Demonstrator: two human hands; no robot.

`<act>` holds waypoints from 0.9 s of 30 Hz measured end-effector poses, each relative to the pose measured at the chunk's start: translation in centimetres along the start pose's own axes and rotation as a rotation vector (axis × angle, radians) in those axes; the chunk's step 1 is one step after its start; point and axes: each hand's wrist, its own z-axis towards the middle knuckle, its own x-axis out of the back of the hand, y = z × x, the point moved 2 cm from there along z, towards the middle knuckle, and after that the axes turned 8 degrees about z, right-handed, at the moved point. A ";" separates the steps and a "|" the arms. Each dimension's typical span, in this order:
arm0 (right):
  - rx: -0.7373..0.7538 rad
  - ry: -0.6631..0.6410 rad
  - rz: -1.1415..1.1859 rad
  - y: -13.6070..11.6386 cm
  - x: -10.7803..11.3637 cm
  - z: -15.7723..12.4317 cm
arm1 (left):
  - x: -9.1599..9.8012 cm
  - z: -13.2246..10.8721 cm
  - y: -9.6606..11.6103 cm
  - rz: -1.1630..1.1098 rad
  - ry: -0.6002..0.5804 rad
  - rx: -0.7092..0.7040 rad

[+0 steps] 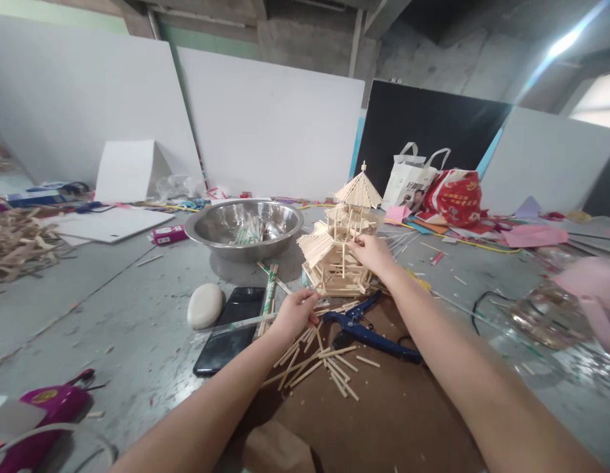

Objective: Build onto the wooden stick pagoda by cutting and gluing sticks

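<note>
A small pagoda model [340,236] built of thin wooden sticks stands on the grey floor. My right hand [372,255] rests against its right side, fingers pinched on a stick in the model's wall. My left hand [295,314] hovers just in front of the model, fingers curled round a thin stick. Several loose cut sticks [320,361] lie scattered below that hand on a brown cardboard sheet [383,414]. Blue-handled pliers [364,328] lie between my two forearms.
A steel bowl [245,226] holding wrapped chopsticks sits behind the model. A black phone [230,327], a clear ruler across it and a white oval stone [205,305] lie left. A magenta glue gun [43,420] is near left; bags [433,187] and coloured paper at right.
</note>
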 end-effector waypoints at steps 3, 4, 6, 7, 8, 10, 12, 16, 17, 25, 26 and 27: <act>-0.012 -0.023 0.008 -1.1 0.0 -0.2 | 0.3 0.2 -0.1 -0.024 0.029 0.011; -0.004 -0.030 0.018 -1.3 0.1 -0.3 | 0.4 0.3 -0.2 -0.030 0.037 0.009; 0.007 -0.044 0.038 -1.6 0.2 -0.6 | 0.6 0.3 -0.1 -0.043 0.052 -0.007; 0.014 -0.052 0.056 -1.6 0.3 -0.8 | 0.7 0.3 -0.1 -0.046 0.058 -0.018; 0.020 -0.056 0.079 -1.5 0.4 -1.1 | 0.7 0.3 0.1 -0.051 0.063 -0.030; 0.024 -0.030 0.141 -1.2 0.8 -1.6 | 0.7 0.1 0.4 -0.074 0.067 -0.059; 0.035 0.076 0.203 -0.9 1.4 -2.6 | 0.6 -0.2 0.8 -0.093 0.060 -0.092; 0.231 0.257 0.229 -1.7 1.9 -6.2 | -0.2 -1.2 1.6 -0.193 0.000 -0.070; 0.304 0.231 0.215 -2.2 1.6 -7.3 | -0.4 -1.5 1.8 -0.248 -0.026 -0.041; 0.668 0.020 0.081 -4.1 -3.6 -13.2 | -2.1 -2.7 1.9 -0.664 -0.213 0.043; 0.677 -0.004 0.061 -3.9 -4.0 -13.2 | -2.2 -2.8 1.9 -0.691 -0.222 0.054; 0.683 -0.020 0.036 -3.6 -4.4 -13.2 | -2.3 -2.9 1.9 -0.716 -0.234 0.067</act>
